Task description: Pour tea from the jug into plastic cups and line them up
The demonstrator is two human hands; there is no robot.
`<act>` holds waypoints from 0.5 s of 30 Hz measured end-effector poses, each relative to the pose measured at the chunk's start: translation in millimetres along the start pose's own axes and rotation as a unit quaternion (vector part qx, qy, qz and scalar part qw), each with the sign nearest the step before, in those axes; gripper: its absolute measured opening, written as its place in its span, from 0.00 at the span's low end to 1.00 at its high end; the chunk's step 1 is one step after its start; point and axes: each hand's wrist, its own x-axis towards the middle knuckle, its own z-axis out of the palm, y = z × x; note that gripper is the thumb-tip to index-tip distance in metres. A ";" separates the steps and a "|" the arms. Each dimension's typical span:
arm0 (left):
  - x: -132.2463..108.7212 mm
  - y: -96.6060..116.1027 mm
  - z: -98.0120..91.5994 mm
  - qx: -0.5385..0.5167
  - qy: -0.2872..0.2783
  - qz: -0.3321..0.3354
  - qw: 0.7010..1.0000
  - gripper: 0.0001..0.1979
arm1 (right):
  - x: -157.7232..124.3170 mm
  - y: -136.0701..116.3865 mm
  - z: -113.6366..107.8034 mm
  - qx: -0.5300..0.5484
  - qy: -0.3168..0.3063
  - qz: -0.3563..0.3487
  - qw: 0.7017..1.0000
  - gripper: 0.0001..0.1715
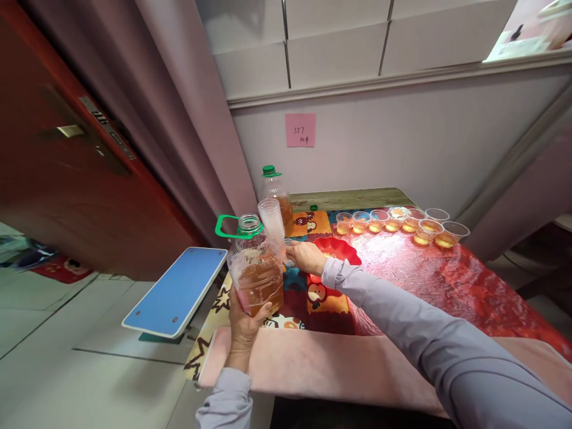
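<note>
My left hand (pixel 245 325) is wrapped round the lower part of a large clear jug (pixel 260 277) of amber liquid at the table's near left. The jug is uncapped, with a green handle (pixel 227 226) at its neck. Just right of it, my right hand (pixel 308 256) grips a clear plastic cup (pixel 287 249), partly hidden by the fingers and the jug. A tall stack of clear cups (pixel 271 217) leans behind the jug. Past the right wrist lies a red scalloped dish (pixel 344 250), partly covered by the forearm.
Several cups (pixel 379 221) with amber liquid line the table's far right side. A capped second jug (pixel 286 211) stands by the wall, near a loose green cap (pixel 314 207). Pink cloth (pixel 313 360) covers the front edge; a blue-topped stool (pixel 179 292) is left.
</note>
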 end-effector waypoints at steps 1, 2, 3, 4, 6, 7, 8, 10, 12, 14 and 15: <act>-0.1 -0.2 0.1 -0.002 -0.003 0.000 1.000 0.53 | 2.1 1.1 1.1 -0.001 0.000 0.001 1.000 0.15; -0.2 -0.5 0.3 -0.001 -0.004 0.000 1.000 0.54 | 3.7 2.6 1.8 0.001 0.003 0.003 1.000 0.15; -0.3 -0.9 0.4 0.001 -0.002 0.000 1.000 0.54 | 4.8 4.3 2.2 0.004 0.009 0.005 1.000 0.15; -0.3 -1.3 0.6 0.005 0.002 0.001 1.000 0.54 | 5.7 6.2 2.4 0.008 0.017 0.007 1.000 0.14; -0.2 -1.9 0.9 0.012 0.008 0.004 1.000 0.53 | 6.7 10.0 2.8 0.021 0.036 0.014 0.999 0.11; -0.2 -2.0 1.1 0.013 0.010 0.005 1.000 0.53 | 6.9 11.8 3.2 0.028 0.047 0.017 0.998 0.08; -0.1 -1.8 1.2 0.012 0.012 0.005 1.000 0.53 | 6.8 13.3 3.7 0.037 0.059 0.020 0.997 0.05; -0.2 -0.9 1.4 0.007 0.010 0.005 1.000 0.53 | 5.7 15.0 4.9 0.056 0.086 0.021 0.994 0.04; -0.2 0.7 1.2 0.005 0.009 0.003 1.000 0.53 | 3.9 15.4 4.7 0.074 0.117 0.020 0.990 0.08; -0.2 2.7 0.7 0.005 0.003 0.001 1.000 0.53 | 1.0 15.9 0.9 0.089 0.151 0.017 0.984 0.08; -0.2 3.7 0.5 0.005 0.001 0.002 1.000 0.53 | -1.0 17.0 -2.8 0.095 0.168 0.016 0.981 0.07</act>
